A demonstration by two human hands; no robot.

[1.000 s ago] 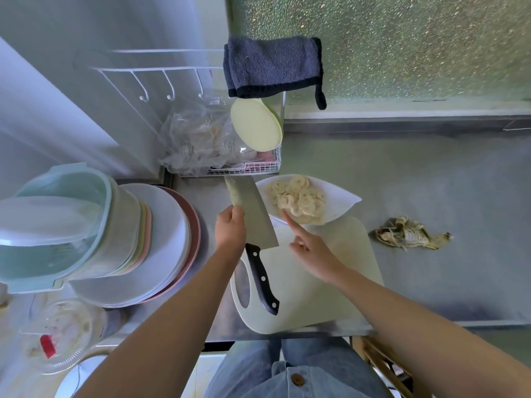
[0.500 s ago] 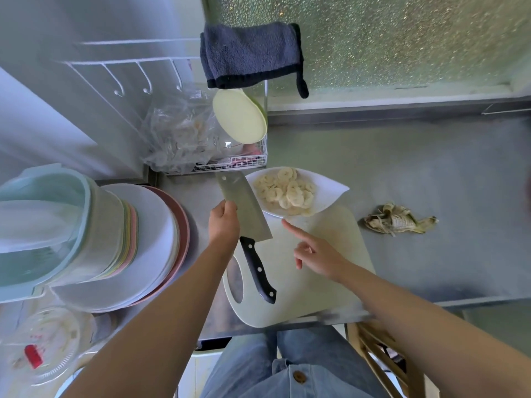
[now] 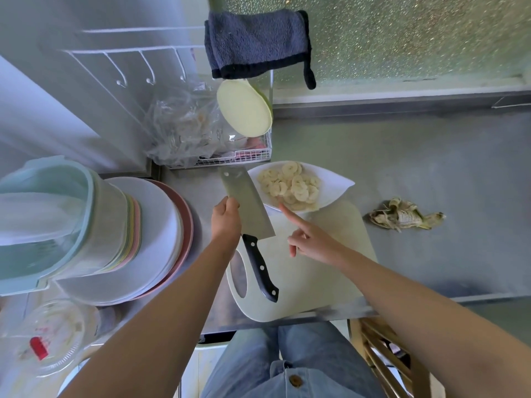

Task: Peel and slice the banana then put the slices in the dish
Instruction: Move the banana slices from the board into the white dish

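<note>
Overhead, a person's left hand (image 3: 225,218) grips a cleaver (image 3: 247,205) by the left edge of its broad blade, fingers wrapped round the steel and not round the black handle (image 3: 260,268). The cleaver's long axis runs from far left to near right: the squared blade end points away from the person toward the wire rack (image 3: 250,156), and the handle points back toward the person, over the near left part of the pale board (image 3: 316,271) beside its oval grip hole.

The right hand (image 3: 313,242) hovers over the board with its index finger (image 3: 290,216) stretched out and the other fingers folded, grasping nothing. The fingertip reaches the near rim of the white dish (image 3: 333,182); whether it touches cannot be told.

The banana slices (image 3: 290,186) lie heaped in the left half of the dish, which sits at the far edge of the board with its long axis across the counter (image 3: 431,168) and its pointed end to the right. The peel (image 3: 405,216) lies crumpled on the counter, well apart from the board's right edge, its length running left to right.

Stacked plates (image 3: 161,225) stand at the counter's left end, and a dark towel (image 3: 255,41) hangs above the rack.
</note>
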